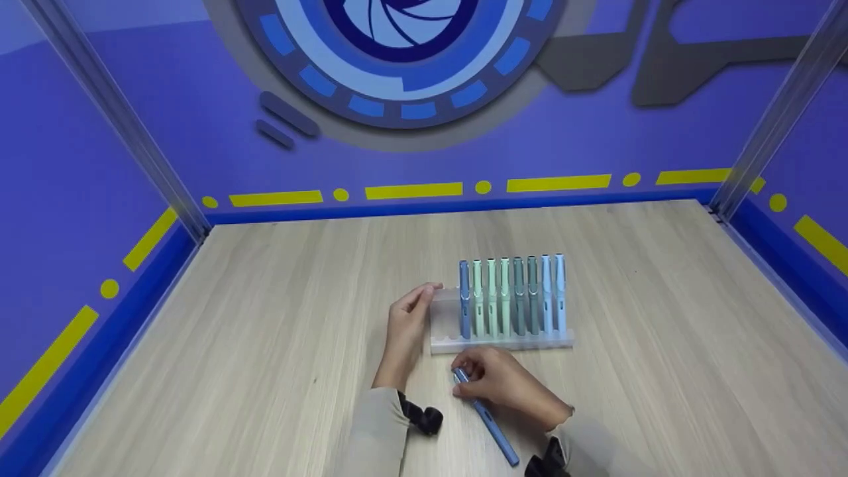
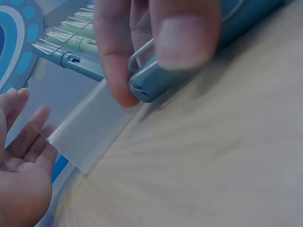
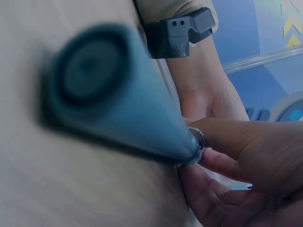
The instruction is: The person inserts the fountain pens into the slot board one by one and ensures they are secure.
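Note:
A clear pen rack stands upright on the table, with a row of capped pens in it. My left hand holds the rack's left edge, thumb and fingers at the clear back plate. In front of the rack, my right hand pinches a dark blue pen near its clip end. This pen slants over the tabletop, its other end towards me; in the right wrist view its round end is close to the camera. One matching blue pen stands leftmost in the row, beside vacant slots at the rack's left.
Right of the blue pen come light green pens, dark green pens and light blue pens. The rack stands on a wood-grain table. Blue panels with yellow marks wall the back and sides.

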### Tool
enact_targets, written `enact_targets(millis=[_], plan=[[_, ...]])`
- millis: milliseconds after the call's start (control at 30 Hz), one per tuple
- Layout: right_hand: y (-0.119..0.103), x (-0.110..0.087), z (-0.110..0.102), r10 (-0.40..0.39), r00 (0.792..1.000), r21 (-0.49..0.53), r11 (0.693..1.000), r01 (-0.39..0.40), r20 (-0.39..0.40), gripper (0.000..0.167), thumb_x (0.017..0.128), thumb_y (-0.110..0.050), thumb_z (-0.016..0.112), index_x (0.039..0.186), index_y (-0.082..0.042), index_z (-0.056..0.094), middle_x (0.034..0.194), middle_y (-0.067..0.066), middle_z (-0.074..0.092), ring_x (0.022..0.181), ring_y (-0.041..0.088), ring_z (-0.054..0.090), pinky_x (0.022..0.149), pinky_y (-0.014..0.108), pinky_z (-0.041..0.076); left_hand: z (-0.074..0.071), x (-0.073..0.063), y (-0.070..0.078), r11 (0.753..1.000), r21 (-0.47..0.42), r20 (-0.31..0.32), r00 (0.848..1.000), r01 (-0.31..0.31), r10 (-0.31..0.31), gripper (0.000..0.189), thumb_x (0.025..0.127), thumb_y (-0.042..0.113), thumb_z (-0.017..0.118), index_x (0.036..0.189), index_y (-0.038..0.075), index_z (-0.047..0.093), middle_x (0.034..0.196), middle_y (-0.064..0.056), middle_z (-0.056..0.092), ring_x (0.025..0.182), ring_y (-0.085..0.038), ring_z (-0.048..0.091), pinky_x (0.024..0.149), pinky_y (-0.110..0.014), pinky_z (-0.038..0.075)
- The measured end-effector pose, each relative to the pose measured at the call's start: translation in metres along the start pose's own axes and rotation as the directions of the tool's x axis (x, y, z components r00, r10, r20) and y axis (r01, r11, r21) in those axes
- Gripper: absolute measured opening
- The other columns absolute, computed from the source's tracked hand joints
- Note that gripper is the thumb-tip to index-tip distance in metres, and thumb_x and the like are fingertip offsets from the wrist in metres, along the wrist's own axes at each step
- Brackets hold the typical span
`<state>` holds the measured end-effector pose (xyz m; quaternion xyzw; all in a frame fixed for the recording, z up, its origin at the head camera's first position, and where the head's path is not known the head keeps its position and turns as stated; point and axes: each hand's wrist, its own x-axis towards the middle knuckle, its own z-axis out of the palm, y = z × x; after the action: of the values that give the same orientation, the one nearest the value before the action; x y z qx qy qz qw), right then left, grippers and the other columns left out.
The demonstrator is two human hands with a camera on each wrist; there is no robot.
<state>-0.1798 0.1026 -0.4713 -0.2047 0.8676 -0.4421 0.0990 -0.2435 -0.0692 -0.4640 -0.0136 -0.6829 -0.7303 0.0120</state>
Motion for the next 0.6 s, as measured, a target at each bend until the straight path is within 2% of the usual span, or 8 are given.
enact_targets(millis=[100, 267, 433, 600], plan=[[0.001, 0.001, -0.001, 0.017, 1.000, 0.008, 1.000, -0.017, 0.000, 0.025, 0.075, -0.016, 0.081, 0.095, -0.006, 0.069, 0.075, -0.002, 0.060, 0.067, 0.008, 0.051, 0.056, 0.019, 0.043, 0.000, 0.005, -0.006, 1.000, -0.002, -0.001, 1.000, 0.003, -0.003, 0.029, 0.100, 0.022, 0.052, 0.118, 0.003, 0.066, 0.125, -0.010, 0.065, 0.128, -0.024, 0.052, 0.113, -0.036, 0.038], [0.002, 0.003, -0.004, 0.028, 1.000, 0.038, 0.999, -0.028, 0.007, 0.029, 0.074, -0.017, 0.082, 0.099, -0.006, 0.070, 0.077, -0.002, 0.061, 0.068, 0.008, 0.052, 0.057, 0.018, 0.044, 0.000, 0.016, -0.026, 1.000, -0.022, -0.011, 1.000, 0.006, -0.006, 0.031, 0.099, 0.027, 0.054, 0.118, 0.006, 0.066, 0.126, -0.008, 0.065, 0.129, -0.021, 0.052, 0.114, -0.035, 0.036], [0.003, 0.003, -0.008, 0.029, 1.000, 0.095, 0.995, -0.030, 0.011, 0.032, 0.076, -0.017, 0.080, 0.103, -0.004, 0.069, 0.082, 0.003, 0.065, 0.073, 0.011, 0.055, 0.061, 0.019, 0.047, 0.001, 0.017, -0.028, 1.000, -0.014, -0.028, 1.000, -0.011, 0.011, 0.033, 0.097, 0.033, 0.056, 0.116, 0.009, 0.068, 0.123, -0.005, 0.067, 0.127, -0.019, 0.053, 0.114, -0.034, 0.037], [0.003, 0.002, -0.010, 0.027, 0.999, 0.108, 0.994, -0.029, 0.027, 0.034, 0.078, -0.019, 0.079, 0.106, -0.003, 0.069, 0.089, 0.007, 0.068, 0.074, 0.011, 0.058, 0.058, 0.020, 0.049, 0.000, 0.016, -0.028, 1.000, -0.001, -0.029, 1.000, -0.011, 0.011, 0.034, 0.096, 0.036, 0.057, 0.115, 0.011, 0.069, 0.121, -0.003, 0.067, 0.126, -0.017, 0.054, 0.113, -0.033, 0.037]])
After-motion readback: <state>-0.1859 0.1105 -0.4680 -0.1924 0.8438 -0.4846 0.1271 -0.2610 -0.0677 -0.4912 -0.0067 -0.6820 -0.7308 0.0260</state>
